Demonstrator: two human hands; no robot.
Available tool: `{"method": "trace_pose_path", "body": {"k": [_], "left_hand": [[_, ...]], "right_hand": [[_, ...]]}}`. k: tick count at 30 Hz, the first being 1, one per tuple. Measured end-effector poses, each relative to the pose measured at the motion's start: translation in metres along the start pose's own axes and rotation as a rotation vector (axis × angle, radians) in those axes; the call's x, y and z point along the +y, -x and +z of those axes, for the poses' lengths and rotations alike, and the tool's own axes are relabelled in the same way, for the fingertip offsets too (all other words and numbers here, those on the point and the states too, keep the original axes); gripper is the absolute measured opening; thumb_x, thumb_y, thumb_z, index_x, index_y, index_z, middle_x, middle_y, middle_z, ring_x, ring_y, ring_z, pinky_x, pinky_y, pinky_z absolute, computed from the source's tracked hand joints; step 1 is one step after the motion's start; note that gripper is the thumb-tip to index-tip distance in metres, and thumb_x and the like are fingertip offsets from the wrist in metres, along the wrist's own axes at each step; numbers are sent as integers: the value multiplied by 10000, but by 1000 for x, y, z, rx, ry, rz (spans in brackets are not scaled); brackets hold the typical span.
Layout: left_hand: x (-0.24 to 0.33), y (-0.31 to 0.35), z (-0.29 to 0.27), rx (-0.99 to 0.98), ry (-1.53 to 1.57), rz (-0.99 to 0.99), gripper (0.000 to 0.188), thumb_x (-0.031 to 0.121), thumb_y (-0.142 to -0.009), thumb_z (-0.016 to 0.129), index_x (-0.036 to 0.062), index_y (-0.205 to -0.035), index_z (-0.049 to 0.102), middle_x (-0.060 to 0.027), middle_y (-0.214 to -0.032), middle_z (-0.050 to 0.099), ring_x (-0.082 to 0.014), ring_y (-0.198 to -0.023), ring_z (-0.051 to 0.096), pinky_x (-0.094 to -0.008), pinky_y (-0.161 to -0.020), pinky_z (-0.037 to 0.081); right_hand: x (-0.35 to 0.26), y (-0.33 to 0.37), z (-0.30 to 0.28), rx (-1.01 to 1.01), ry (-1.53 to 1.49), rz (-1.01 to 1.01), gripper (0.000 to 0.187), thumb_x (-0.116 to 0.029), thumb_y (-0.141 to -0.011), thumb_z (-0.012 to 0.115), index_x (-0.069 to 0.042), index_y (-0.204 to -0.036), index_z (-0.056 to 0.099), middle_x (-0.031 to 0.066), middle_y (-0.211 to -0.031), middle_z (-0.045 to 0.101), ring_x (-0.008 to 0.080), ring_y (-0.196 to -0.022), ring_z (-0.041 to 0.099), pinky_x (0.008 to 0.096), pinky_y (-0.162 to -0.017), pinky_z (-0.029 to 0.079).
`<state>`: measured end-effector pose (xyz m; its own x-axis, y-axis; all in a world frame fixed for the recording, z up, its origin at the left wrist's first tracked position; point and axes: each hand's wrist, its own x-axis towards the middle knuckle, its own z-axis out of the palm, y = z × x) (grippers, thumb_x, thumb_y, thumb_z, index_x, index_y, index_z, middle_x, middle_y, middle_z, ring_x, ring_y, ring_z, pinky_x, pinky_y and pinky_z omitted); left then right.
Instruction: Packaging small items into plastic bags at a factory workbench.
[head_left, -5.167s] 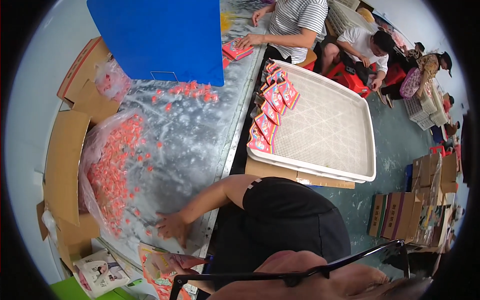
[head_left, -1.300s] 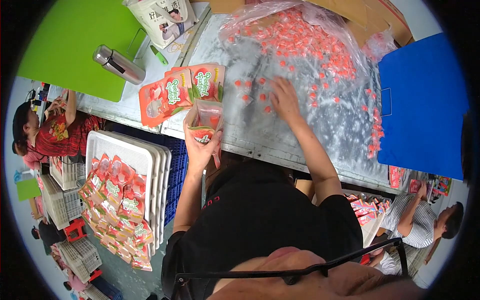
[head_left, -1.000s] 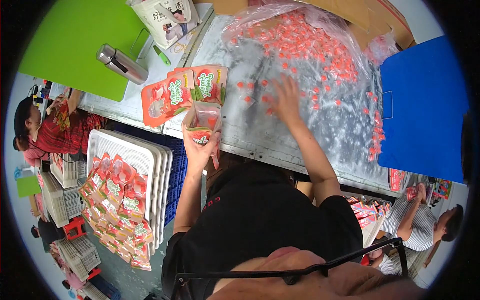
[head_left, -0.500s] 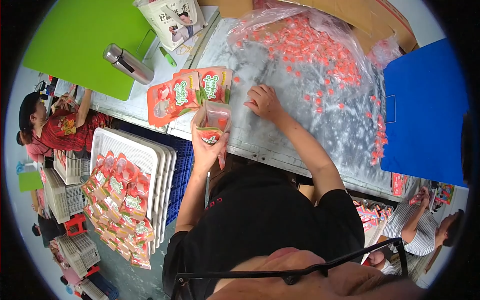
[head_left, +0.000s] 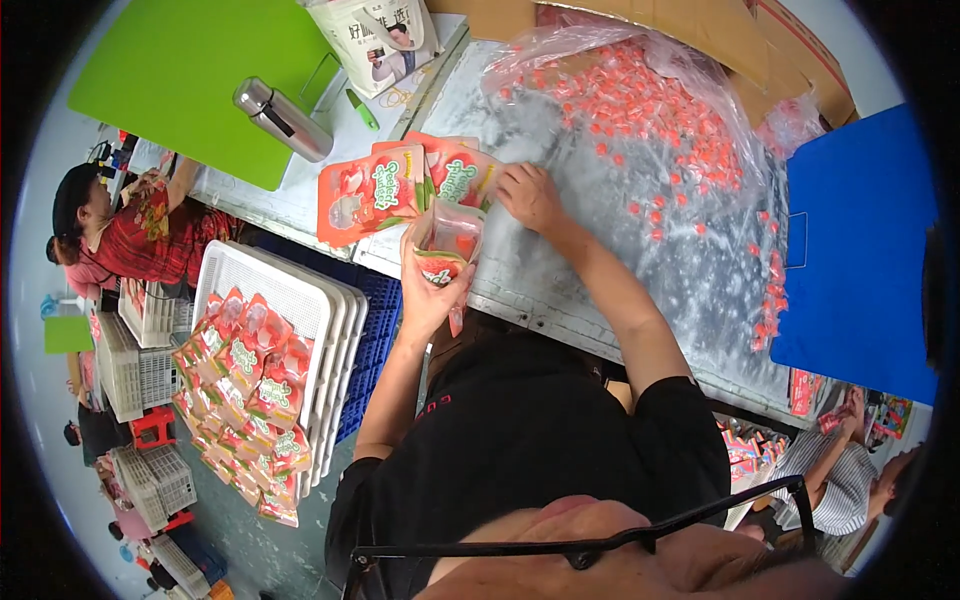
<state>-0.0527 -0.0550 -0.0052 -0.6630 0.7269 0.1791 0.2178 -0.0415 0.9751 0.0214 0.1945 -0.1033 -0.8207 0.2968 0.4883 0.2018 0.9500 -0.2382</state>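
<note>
Pouch (head_left: 437, 268) is open in your left hand (head_left: 432, 297), red candy (head_left: 464, 243) visible inside.
In head view, your left thumb and fingers pinch it by the table (head_left: 575, 275) edge; your right hand (head_left: 531, 196) has bent fingers beside the flat pouches (head_left: 372, 196), its grip I cannot tell. Many pouches (head_left: 247, 358) overlap on the white tray (head_left: 262, 272), seemingly done; this one seems unfinished, and plenty wrapped candies (head_left: 640, 100) remain loose.

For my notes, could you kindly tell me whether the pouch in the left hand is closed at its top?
No, the pouch gapes open in the left hand, with a red piece visible inside.
</note>
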Motion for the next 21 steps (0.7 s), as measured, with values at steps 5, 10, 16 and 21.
{"method": "trace_pose_path", "body": {"k": [5,10,16,21], "left_hand": [[13,-12,13,-34,-278,281,858,29,-636,811,22,-1399,421,-194,-1374,443,-357,-1310,429,-439,-1093,357],[12,-14,25,-73,-382,285,892,17,-612,829,35,-1402,415,-202,-1410,399,-373,-1343,388,-458,-1118,328],[7,-15,46,-117,-481,328,944,59,-573,867,86,-1400,413,-203,-1425,368,-428,-1335,350,-499,-1092,345],[8,-17,66,-105,-297,310,1016,50,-577,858,80,-1448,334,-228,-1442,295,-414,-1351,319,-500,-1112,320]], "right_hand": [[1,30,-13,184,12,73,122,-202,-805,723,-100,-835,664,38,-820,614,215,-754,629,335,-609,503],[-18,20,-77,127,-686,770,175,-180,-866,712,-42,-793,633,-25,-617,563,92,-527,532,273,-518,452],[-76,-14,-161,16,-866,492,211,-216,-866,718,-18,-821,657,-25,-624,578,79,-571,552,266,-537,459],[-98,-23,-167,213,-555,129,236,-283,-867,687,-49,-903,688,111,-808,648,217,-763,663,304,-676,514]]}}
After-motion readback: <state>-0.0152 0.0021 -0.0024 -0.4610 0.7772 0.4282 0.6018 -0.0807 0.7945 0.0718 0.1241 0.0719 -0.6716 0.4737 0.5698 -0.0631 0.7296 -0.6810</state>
